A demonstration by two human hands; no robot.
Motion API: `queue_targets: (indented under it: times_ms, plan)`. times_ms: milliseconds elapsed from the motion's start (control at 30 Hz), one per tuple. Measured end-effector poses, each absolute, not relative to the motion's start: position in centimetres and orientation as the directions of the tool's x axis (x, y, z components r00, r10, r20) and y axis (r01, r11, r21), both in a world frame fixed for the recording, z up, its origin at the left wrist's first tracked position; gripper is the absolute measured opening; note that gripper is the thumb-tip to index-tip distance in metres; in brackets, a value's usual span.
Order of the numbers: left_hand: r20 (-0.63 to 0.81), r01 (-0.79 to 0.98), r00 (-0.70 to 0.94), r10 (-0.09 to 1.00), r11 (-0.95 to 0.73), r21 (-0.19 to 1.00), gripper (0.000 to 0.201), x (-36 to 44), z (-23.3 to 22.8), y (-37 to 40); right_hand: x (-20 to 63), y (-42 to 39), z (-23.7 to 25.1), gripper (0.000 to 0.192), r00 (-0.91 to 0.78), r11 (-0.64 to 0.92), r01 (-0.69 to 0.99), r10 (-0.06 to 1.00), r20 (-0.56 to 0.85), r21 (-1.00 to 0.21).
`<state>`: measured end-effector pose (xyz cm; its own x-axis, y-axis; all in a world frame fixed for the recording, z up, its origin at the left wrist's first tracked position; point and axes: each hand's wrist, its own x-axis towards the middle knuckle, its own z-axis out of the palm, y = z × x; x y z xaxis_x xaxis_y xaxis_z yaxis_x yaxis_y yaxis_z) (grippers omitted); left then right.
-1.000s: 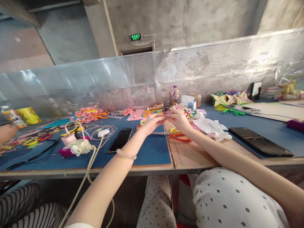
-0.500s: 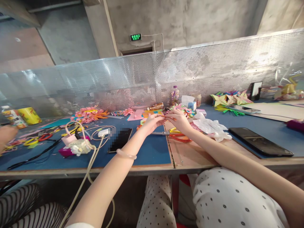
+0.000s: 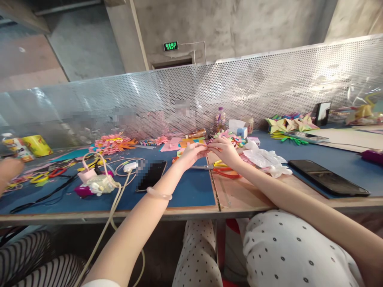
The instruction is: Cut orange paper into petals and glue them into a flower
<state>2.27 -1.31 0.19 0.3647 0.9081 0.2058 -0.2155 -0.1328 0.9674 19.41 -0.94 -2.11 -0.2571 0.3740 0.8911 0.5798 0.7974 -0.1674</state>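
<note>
Fingertip to fingertip, my left hand (image 3: 191, 154) and my right hand (image 3: 225, 150) meet above the middle of the table. Both are closed in a pinch, and whatever lies between the fingers is too small and covered to name. Beneath them, scissors with orange-red handles (image 3: 226, 172) lie across the table seam, blades pointing left. Just behind my hands are orange paper (image 3: 191, 142) and pink paper sheets (image 3: 171, 145). A multicoloured paper flower pile (image 3: 235, 139) sits behind my right hand, and crumpled white tissue (image 3: 266, 156) lies to its right.
A dark phone (image 3: 153, 175) lies left of my forearm, another phone (image 3: 327, 177) at right. Cables run from a charger (image 3: 98, 184) over the table edge. Pink paper flowers (image 3: 110, 143), a bottle (image 3: 220, 119) and folded paper stars (image 3: 291, 123) stand farther back. Another person's hand (image 3: 10, 171) is at far left.
My hands stay nearly in place, fingertips still together, with at most a tiny shift of the fingers. The other person's hand at far left has moved slightly.
</note>
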Motion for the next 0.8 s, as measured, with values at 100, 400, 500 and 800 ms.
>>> queue_targets:
  times_ms: [100,400,500,800]
  plan:
    - [0.202,-0.205,0.354,0.913,-0.135,0.969,0.008,2.25,0.18,-1.33,19.3,-1.2,-1.93,0.015,-0.232,0.802,0.551,0.415,0.88,-0.233]
    - [0.194,-0.167,0.323,0.926,-0.147,0.975,0.005,2.4,0.41,-1.72,19.17,-1.45,-1.7,0.016,-0.171,0.771,0.469,0.558,0.812,-0.431]
    - [0.205,-0.162,0.324,0.923,-0.16,0.974,0.005,2.47,0.54,-1.81,19.2,-1.42,-1.71,0.017,-0.169,0.774,0.456,0.56,0.811,-0.439]
    - [0.226,-0.106,0.314,0.922,-0.202,0.973,0.004,2.57,0.62,-1.87,19.27,-1.38,-1.75,0.02,-0.156,0.771,0.414,0.583,0.797,-0.483]
